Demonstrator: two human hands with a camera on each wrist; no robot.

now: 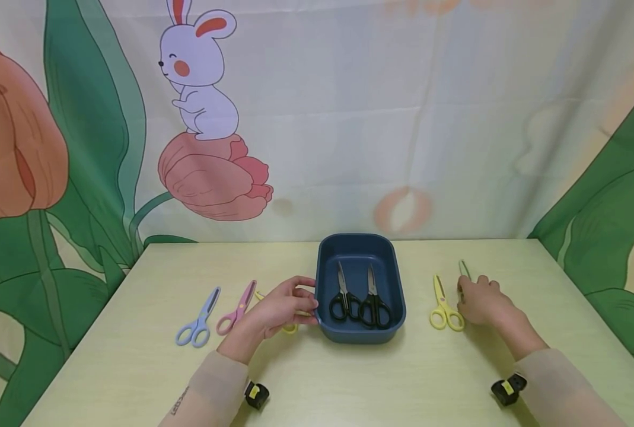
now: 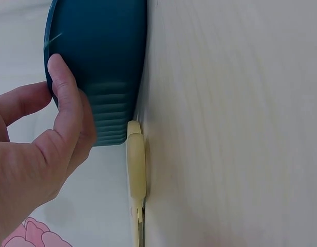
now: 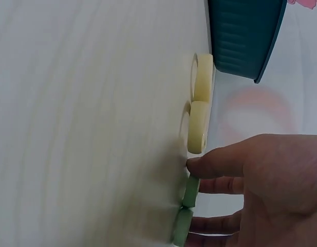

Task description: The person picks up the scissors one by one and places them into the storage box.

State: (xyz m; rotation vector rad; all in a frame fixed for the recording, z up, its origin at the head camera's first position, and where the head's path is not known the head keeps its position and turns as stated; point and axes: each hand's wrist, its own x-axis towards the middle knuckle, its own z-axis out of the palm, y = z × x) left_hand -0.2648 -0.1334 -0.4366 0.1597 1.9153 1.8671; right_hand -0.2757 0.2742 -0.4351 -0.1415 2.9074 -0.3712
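My left hand (image 1: 286, 305) pinches the left rim of a dark blue plastic bin (image 1: 359, 337), thumb and fingers on either side of the edge in the left wrist view. Inside the bin lie two black-handled scissors, one on the left (image 1: 343, 295) and one on the right (image 1: 372, 292), blades pointing away. Over on the right, my right hand (image 1: 484, 299) holds green scissors (image 3: 191, 192) by the handles, low at the tabletop; the hand mostly hides them in the head view. Yellow scissors (image 1: 441, 301) lie just left of that hand.
Left of the bin lie light blue scissors (image 1: 203, 315), pink scissors (image 1: 239, 311) and another yellow pair (image 2: 136, 164), partly hidden by my left hand in the head view. A printed curtain (image 1: 327, 118) hangs behind the pale table (image 1: 381, 385).
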